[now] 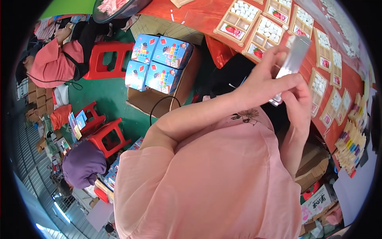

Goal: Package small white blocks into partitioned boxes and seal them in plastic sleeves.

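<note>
Silver bar [295, 56], kind unclear, left fingers [270, 59], right fingers [304, 94] closed around it, partly hidden

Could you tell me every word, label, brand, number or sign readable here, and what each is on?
I won't copy wording, but here is where print stands:
Blue boxes: multicoloured lettering, not quoted.
White carton, lower right: dark characters, not quoted.
Strawberry cards: any print too small to read.
Silvery object in the left hand: no readable print.
</note>
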Available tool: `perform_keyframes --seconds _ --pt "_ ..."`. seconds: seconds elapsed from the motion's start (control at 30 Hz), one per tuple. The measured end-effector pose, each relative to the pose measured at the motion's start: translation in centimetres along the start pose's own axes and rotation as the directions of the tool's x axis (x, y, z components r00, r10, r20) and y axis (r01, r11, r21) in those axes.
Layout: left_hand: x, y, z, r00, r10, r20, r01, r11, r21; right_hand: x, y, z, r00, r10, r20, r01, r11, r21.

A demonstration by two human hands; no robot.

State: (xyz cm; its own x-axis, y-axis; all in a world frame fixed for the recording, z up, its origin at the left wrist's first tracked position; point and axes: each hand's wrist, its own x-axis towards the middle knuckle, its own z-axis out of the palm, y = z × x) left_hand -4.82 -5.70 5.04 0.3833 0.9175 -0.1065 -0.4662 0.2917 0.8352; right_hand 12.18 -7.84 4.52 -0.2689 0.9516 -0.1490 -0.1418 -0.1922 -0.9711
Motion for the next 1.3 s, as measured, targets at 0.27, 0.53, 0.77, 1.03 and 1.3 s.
perform_keyframes --seconds 0.27,0.53,0.77,1.03,1.3 --pt "-1.9 1.4 -3.4 0.991 -0.074 -0.114 0.066 0.995 -0.072 2.8 1.0 3.4 0.957 0.223 0.187 -0.266 0.932 0.246" --pt "-1.8 1.8 -3.9 0.986 -0.093 -0.14 0.08 0.992 -0.095 2.6 -1.1 5.7 0.96 0.269 0.081 -0.281 0.91 0.305" --pt "-2.3 3.0 -5.7 0.971 0.005 -0.239 -0.023 0.997 -0.074 2.1 -1.6 3.4 0.984 0.119 -0.135 -0.087 0.97 0.225" --pt "-1.3 3.6 -6.3 0.955 0.017 -0.297 -0.018 1.0 -0.001 6.4 0.4 0.6 0.95 0.245 -0.194 -0.192 0.947 0.258" --pt "-2.5 2.7 -6.6 0.888 0.257 -0.381 -0.157 0.949 0.275 7.5 0.7 1.0 0.914 0.307 -0.267 -0.286 0.951 0.113"
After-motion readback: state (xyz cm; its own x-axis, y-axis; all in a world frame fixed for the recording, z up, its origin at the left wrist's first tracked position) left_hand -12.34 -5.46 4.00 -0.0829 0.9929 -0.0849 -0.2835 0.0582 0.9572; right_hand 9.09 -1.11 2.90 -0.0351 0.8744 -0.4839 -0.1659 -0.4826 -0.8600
